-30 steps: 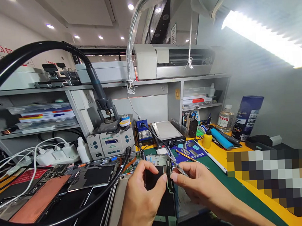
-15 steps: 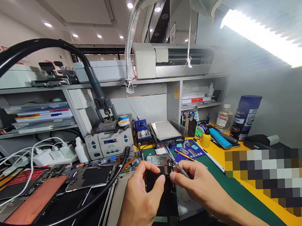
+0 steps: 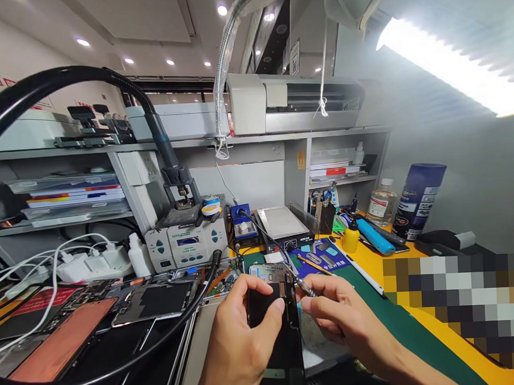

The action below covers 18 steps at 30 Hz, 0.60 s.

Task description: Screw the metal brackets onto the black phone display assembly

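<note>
In the lower middle, my left hand (image 3: 250, 329) grips an opened phone (image 3: 283, 339), thumb and index finger curled over its black inside. A silver plate with small print and a blue-and-white label shows at the phone's far end. Between the thumb and fingers of my right hand (image 3: 341, 305) is a slim silver soldering iron (image 3: 304, 287), just right of the phone's edge. Its black cable runs back to a small blue soldering station (image 3: 242, 221). The iron's tip is hidden by my fingers.
A grey hot-air station (image 3: 188, 241) with a thick black hose (image 3: 141, 365) stands left. Taken-apart phones, including a copper-coloured panel (image 3: 65, 340), lie before it. Behind the phone is a flat heating plate (image 3: 281, 221). Yellow bottle (image 3: 350, 238) and spray can (image 3: 419, 202) stand right.
My right hand has shifted slightly right and turned, with the thumb drawn away from the phone's edge; the soldering iron tilted with it. My left hand and the phone stay nearly in place.
</note>
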Available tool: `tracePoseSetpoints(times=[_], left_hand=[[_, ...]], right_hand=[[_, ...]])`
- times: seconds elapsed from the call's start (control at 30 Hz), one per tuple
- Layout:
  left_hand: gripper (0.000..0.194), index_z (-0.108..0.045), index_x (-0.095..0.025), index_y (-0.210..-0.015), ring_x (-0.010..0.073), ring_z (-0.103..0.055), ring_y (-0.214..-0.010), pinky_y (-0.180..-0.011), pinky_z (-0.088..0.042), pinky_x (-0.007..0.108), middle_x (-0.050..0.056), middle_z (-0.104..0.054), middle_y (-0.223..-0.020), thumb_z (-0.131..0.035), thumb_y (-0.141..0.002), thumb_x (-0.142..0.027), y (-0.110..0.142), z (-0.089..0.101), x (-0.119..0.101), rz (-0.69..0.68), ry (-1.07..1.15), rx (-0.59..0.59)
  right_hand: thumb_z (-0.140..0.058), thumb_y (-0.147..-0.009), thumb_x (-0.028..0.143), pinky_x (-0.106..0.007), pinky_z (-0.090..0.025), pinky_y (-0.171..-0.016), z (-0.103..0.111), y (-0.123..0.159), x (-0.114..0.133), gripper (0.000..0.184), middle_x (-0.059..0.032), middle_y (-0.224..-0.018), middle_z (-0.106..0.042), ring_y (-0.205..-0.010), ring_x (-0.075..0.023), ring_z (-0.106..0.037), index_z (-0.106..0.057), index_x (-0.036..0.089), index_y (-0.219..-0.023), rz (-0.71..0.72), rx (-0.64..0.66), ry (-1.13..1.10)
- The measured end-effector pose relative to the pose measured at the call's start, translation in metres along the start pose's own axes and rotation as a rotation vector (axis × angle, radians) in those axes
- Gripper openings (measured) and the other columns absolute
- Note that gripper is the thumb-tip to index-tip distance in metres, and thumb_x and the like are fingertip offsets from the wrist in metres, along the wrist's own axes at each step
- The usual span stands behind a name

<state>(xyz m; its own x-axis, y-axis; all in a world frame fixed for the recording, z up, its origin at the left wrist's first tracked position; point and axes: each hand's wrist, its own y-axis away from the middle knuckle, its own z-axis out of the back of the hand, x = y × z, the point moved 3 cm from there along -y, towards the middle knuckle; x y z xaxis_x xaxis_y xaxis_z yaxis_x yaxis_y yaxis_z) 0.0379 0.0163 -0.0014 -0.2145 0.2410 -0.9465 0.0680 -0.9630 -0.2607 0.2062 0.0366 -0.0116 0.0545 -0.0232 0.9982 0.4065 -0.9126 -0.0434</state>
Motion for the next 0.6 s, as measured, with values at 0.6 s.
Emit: tracePoseSetpoints(times=[0.6], left_hand=[[0.012,-0.057,-0.023,-0.083,0.0178,-0.059,-0.073,-0.07,-0.046,0.028,-0.003,-0.062,-0.074,-0.063,-0.08,-0.032,0.005,0.003,-0.006,0.007,0.042,-0.022]], right_hand=[[-0.069,-0.086,0.039,-0.025,-0.017,-0.047,-0.001,-0.003,-0.001,0.028,0.0083,-0.06,-0.034,-0.053,-0.009,-0.022,-0.053,0.019,-0.075,0.038,-0.084,0.249]])
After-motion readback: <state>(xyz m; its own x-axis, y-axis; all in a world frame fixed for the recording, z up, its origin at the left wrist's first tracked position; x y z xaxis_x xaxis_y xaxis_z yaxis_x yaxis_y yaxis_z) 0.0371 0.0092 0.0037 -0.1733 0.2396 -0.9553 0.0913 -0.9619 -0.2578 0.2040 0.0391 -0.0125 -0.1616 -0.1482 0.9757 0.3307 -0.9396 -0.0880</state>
